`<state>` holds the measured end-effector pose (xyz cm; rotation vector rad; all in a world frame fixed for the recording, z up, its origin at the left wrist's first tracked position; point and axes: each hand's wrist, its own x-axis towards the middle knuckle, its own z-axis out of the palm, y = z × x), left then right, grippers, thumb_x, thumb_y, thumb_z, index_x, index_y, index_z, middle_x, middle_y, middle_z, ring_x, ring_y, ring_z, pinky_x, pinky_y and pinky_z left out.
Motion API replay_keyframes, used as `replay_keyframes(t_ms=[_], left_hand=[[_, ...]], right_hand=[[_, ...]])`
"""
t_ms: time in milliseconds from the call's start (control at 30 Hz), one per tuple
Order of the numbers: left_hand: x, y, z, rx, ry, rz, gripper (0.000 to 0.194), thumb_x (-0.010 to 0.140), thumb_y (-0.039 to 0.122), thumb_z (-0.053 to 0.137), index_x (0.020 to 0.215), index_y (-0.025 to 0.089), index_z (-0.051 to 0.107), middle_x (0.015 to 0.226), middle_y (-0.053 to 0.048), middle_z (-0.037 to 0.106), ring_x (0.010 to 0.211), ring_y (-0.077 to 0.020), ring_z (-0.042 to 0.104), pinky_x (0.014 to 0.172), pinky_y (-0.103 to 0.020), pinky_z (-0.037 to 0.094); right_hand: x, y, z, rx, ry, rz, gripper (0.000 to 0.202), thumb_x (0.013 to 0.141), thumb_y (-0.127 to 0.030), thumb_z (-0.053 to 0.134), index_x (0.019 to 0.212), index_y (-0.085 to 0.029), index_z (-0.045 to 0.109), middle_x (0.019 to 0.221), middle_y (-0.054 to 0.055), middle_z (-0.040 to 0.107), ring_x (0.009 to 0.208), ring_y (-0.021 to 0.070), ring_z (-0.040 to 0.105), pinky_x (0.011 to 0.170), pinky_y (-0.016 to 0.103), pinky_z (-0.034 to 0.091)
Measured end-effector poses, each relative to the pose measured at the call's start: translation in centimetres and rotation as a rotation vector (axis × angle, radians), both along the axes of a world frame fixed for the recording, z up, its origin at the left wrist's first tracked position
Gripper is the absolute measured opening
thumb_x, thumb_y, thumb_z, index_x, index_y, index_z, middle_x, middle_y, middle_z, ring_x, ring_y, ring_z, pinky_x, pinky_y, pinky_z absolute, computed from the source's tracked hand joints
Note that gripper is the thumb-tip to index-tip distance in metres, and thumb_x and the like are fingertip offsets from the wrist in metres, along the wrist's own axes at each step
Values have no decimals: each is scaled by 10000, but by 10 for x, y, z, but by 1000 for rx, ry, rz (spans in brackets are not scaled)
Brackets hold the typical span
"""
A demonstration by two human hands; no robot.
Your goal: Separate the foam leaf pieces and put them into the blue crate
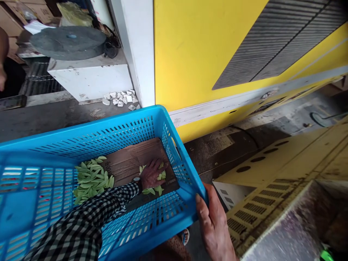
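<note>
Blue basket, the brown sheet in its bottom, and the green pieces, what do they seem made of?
The blue basket looks like moulded plastic, lightly glossy, with regular slots through its walls. The brown sheet is likely cardboard: matte, creased, printed. The green pieces are leaf-shaped and smooth-looking; real leaves or plastic, I can't tell.

We read the blue crate (81,127) as moulded plastic, semi-gloss, smooth between perforations. Cardboard sheet (126,157) in it: matt, creased. Leaf-shaped pieces (94,179): smooth, low sheen; we can't tell the material. Checked sleeve (81,224): matt woven cloth. Yellow cabinet (187,54): smooth, painted-looking. Vent grille (272,40): dull, ribbed. White chunks (121,98): rough, chalky.
</note>
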<state>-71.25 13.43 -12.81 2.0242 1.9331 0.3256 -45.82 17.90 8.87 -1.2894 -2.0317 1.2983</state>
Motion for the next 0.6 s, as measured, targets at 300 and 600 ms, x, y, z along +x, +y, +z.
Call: replay_keyframes(t_ms=[300,600], left_hand=[[-15,23,0,-16,-504,196,179,839,384,738,947,242,754,1091,-122,684,1009,-314,610,939,-472,476],[-34,44,24,-93,-1216,718,329,822,516,794,947,237,672,638,36,583,554,-137,554,518,-222,408]], right_hand=[[-1,-2,3,22,-7,3,335,1080,-472,442,1335,-289,562,1175,47,665,1054,225,655,834,313,533],[-2,-2,3,35,-8,4,345,1081,-472,437,1327,-273,575,1167,67,672,1043,238,657,836,333,544]])
